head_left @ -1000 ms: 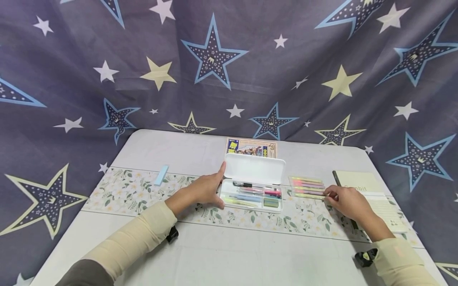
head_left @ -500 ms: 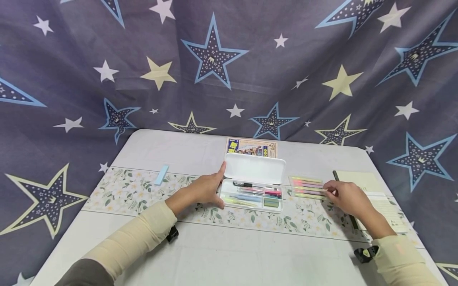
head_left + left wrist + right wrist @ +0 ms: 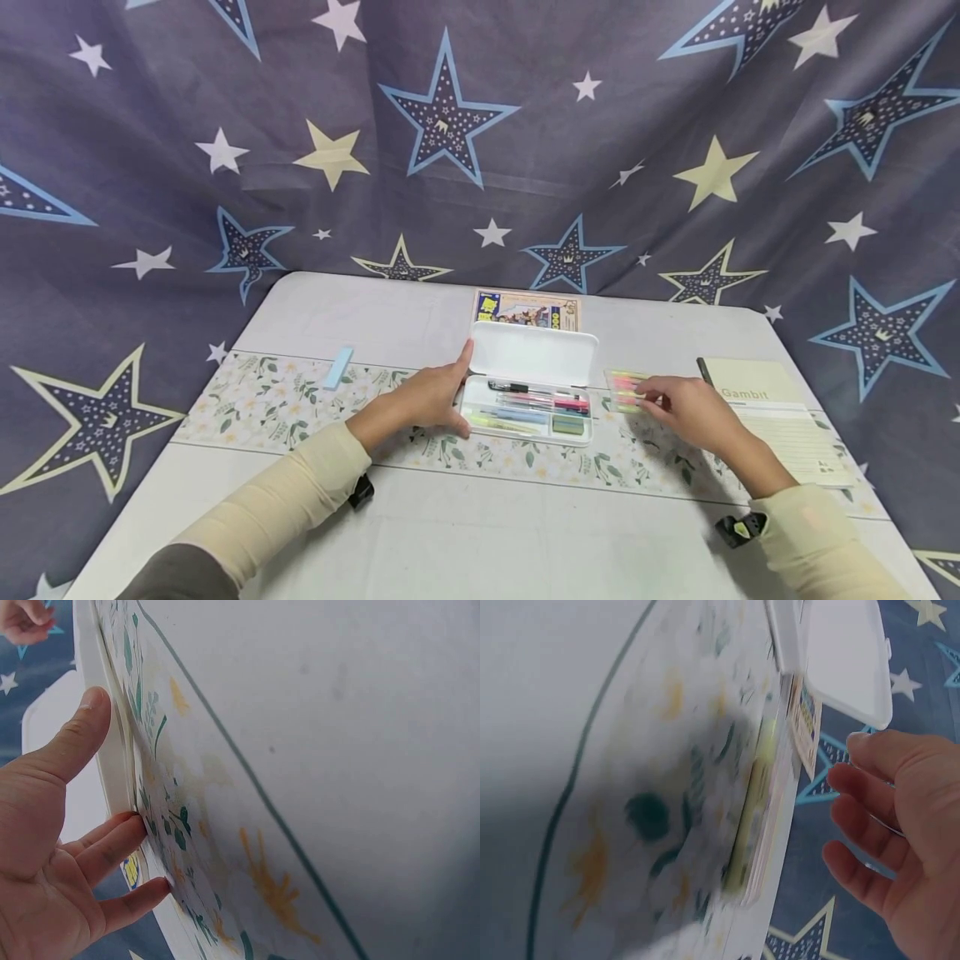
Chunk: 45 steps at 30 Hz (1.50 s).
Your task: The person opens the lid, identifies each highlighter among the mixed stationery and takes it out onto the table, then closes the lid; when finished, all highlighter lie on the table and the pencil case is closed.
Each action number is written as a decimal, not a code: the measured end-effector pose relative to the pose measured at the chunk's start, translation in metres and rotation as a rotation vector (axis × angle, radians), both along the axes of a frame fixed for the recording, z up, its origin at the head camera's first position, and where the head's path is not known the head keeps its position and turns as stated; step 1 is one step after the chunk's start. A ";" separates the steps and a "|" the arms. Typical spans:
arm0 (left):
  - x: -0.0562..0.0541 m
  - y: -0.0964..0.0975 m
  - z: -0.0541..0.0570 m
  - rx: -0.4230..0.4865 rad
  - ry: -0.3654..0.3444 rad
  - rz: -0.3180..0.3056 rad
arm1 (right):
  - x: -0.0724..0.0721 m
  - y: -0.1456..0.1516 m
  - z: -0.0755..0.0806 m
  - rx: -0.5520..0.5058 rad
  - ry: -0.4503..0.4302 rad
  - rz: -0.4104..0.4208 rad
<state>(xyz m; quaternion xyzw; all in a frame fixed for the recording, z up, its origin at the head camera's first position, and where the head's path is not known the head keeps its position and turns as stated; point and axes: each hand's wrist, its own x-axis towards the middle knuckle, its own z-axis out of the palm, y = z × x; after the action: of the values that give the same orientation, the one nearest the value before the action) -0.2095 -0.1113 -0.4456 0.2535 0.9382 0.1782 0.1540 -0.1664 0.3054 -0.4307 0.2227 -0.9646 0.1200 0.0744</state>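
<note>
Right hand (image 3: 690,410) farther left, over edge of pen set (image 3: 622,395), clear of case (image 3: 534,356)

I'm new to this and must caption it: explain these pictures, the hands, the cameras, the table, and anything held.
No machine here, just bare-handed work at a table. The wide picture comes from a camera on the head; the two tilted ones, from one camera on each wrist. The left hand touches the left end of an open white case holding pens and a small green block. The right hand is over a row of bright slim sticks, too blurred to identify. To its right lies a notebook; far left, a light-blue strip; behind the case, a printed booklet. The wrist pictures show nothing lifted in either hand.
</note>
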 end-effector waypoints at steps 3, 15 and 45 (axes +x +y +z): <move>0.000 0.000 0.000 0.000 -0.003 0.004 | -0.001 -0.010 0.001 0.000 -0.009 0.012; 0.000 0.000 0.000 -0.003 0.001 0.003 | -0.001 -0.042 0.000 -0.034 -0.033 0.101; -0.001 -0.001 -0.003 0.010 0.008 -0.007 | -0.002 -0.126 -0.011 0.015 -0.099 0.384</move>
<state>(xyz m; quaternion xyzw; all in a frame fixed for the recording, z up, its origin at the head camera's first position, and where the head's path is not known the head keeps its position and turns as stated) -0.2104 -0.1122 -0.4482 0.2581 0.9371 0.1814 0.1496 -0.1685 0.1797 -0.4419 0.3970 -0.9077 0.1357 0.0008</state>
